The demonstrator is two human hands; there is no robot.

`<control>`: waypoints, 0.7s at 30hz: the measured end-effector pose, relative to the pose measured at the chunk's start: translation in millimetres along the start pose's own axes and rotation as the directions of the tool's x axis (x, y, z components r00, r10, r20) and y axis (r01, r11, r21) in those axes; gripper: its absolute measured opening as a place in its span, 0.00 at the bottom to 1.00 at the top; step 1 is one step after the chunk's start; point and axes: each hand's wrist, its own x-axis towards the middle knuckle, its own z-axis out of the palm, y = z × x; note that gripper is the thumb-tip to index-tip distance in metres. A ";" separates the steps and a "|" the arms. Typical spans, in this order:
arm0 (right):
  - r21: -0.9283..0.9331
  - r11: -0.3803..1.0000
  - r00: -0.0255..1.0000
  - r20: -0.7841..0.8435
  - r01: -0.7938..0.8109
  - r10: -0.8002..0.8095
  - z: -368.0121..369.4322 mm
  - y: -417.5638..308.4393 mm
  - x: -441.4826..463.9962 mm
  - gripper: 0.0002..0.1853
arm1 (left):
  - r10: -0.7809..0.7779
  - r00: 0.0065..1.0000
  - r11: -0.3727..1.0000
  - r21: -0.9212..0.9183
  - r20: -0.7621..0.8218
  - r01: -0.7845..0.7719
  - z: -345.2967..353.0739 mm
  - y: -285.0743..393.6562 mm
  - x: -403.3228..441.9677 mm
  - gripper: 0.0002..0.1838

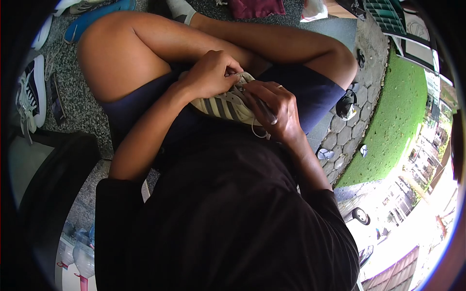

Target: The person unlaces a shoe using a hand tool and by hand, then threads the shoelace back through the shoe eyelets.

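A cream sneaker with dark side stripes (223, 107) lies across my lap, on the navy shorts (310, 89). My left hand (211, 75) is closed on the upper edge of the shoe by its opening, fingers bent inward. Over the lacing area, my right hand (274, 102) is wrapped round a slim dark handle with a shiny rounded end (266, 112). The tool's working tip is hidden by the fingers and the shoe. A thin white lace or cord (254, 130) loops below the sneaker, near my right wrist.
A dark sneaker with a white sole (38, 92) and a blue shoe-like item (97, 18) are at upper left. Maroon cloth (255, 8) lies beyond my legs. A black padded object (58, 165) is at left, plastic bottles (83, 254) below it. Sandals (325, 154) are on the paving.
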 end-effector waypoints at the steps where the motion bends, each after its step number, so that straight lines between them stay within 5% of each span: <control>1: 0.042 0.999 1.000 -0.007 -0.018 0.018 -0.2 1.9 1.8 0.10 | 0.004 1.000 1.000 0.001 0.000 -0.004 0.5 0.7 0.5 0.12; 9: 0.098 0.995 0.992 -0.122 0.033 -0.021 2.4 9.9 -6.4 0.09 | -0.039 0.999 0.999 -0.037 0.024 0.039 4.1 -4.5 2.1 0.12; 21: 0.110 0.994 1.000 0.006 0.000 -0.001 -5.9 5.1 4.0 0.10 | -0.015 1.000 0.993 -0.121 0.014 0.016 3.8 -9.7 0.8 0.12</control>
